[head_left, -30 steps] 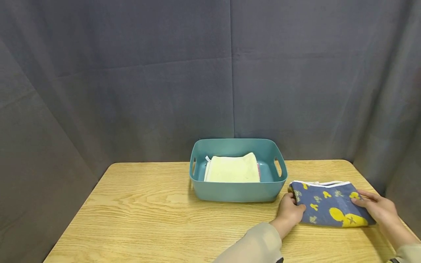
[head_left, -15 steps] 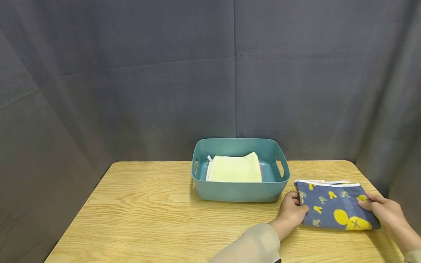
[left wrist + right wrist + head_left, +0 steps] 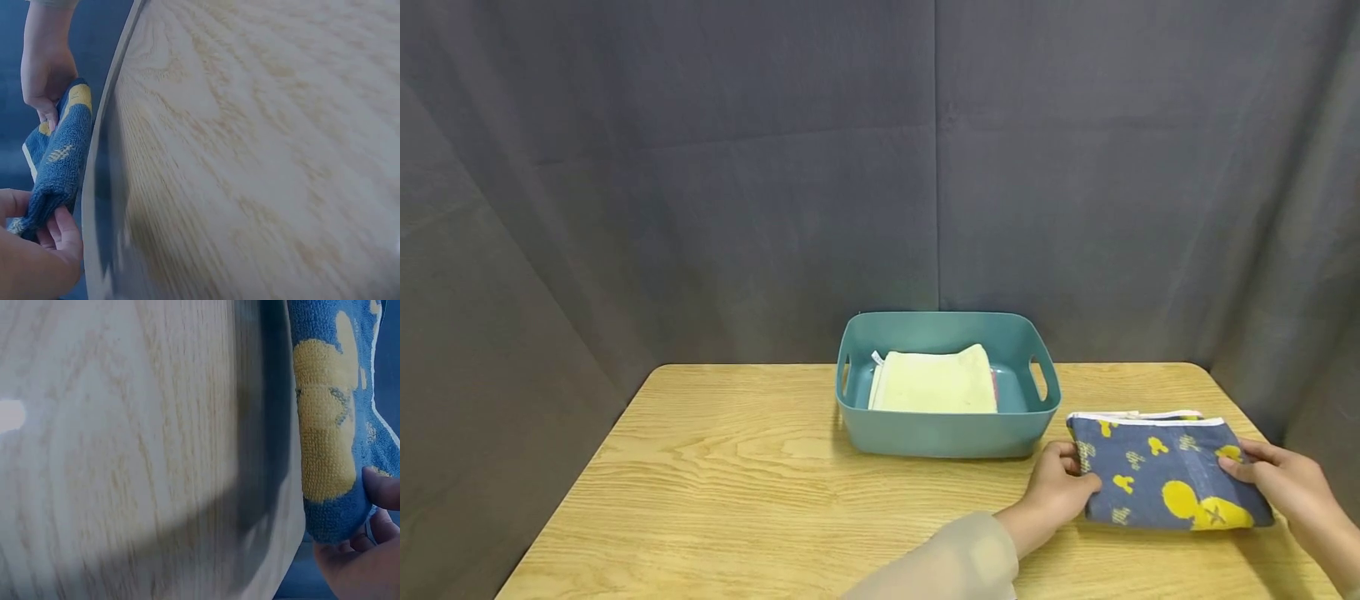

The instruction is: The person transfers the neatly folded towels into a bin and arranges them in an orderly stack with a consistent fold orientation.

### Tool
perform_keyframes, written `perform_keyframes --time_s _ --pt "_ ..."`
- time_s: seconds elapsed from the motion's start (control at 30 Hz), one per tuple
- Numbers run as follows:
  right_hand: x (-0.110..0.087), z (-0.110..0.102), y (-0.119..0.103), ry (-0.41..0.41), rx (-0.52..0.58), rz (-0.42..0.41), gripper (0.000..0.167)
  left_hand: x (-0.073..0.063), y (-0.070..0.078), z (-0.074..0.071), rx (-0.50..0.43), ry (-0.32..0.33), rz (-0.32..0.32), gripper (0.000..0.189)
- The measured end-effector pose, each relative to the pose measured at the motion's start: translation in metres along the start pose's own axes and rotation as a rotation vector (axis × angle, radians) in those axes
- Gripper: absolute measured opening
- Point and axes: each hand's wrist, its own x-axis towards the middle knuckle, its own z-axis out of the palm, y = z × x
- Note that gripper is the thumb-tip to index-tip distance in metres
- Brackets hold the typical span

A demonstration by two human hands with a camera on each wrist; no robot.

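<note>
A folded navy towel (image 3: 1150, 479) with yellow figures and a white edge is held above the right part of the table. My left hand (image 3: 1058, 487) pinches its left side, thumb on top and fingers beneath. At the opposite side my right hand (image 3: 1288, 483) grips it the same way. The left wrist view shows the towel (image 3: 65, 153) as a thick folded roll between the left hand (image 3: 47, 256) and the right hand (image 3: 49, 78). In the right wrist view, the right hand (image 3: 369, 550) holds one end of the towel (image 3: 328, 419).
A teal basket (image 3: 947, 435) with cut-out handles stands at the table's back, left of the towel. Inside lies a folded pale yellow cloth (image 3: 936, 383) with a bit of pink beside it. The wooden table (image 3: 760, 492) ends at a grey curtain (image 3: 760, 183).
Both hands have shifted slightly right with the towel over the last second. The towel stays folded between them, and the basket has stayed in place.
</note>
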Motion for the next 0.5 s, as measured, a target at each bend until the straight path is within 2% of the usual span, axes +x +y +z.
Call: perform_keyframes --time_s 0.5 --pt "-0.023 -0.001 -0.011 -0.004 -0.058 -0.127 0.076 -0.023 0.013 -0.018 -0.016 -0.087 -0.014 0.038"
